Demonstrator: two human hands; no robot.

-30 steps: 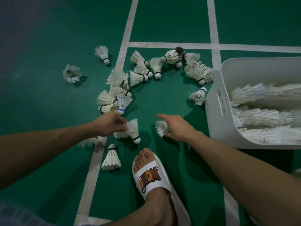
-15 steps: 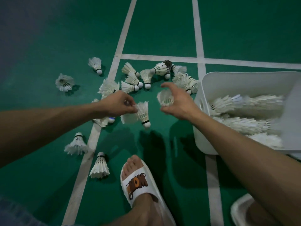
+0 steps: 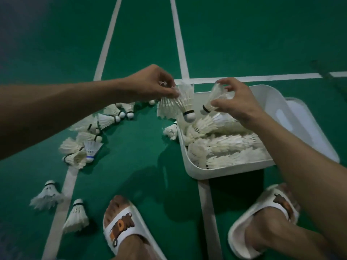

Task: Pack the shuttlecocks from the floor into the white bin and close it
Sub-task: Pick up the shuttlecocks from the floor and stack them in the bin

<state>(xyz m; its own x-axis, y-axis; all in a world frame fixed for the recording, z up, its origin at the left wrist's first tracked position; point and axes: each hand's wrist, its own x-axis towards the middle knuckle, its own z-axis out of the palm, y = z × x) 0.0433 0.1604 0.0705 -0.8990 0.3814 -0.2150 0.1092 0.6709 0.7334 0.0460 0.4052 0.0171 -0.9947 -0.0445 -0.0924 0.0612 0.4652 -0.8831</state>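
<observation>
Left hand (image 3: 155, 85): fingertips pinched on feather rims of two held shuttlecocks (image 3: 185, 102), hanging over bin's left edge; one cork down, other cork hidden.
Right hand (image 3: 233, 99): fingers curled round single shuttlecock (image 3: 214, 99), above bin, cork pointing down-left.
White bin (image 3: 191, 167) on floor (image 3: 142, 166): stacked shuttlecocks (image 3: 225, 145) in rows, count unclear.
White lid (image 3: 309, 128) against bin's right side.
Loose shuttlecocks (image 3: 105, 120) on floor: at least eleven, some behind left forearm; one just beside bin's left wall.
Two slippers (image 3: 120, 228) nearest camera.
</observation>
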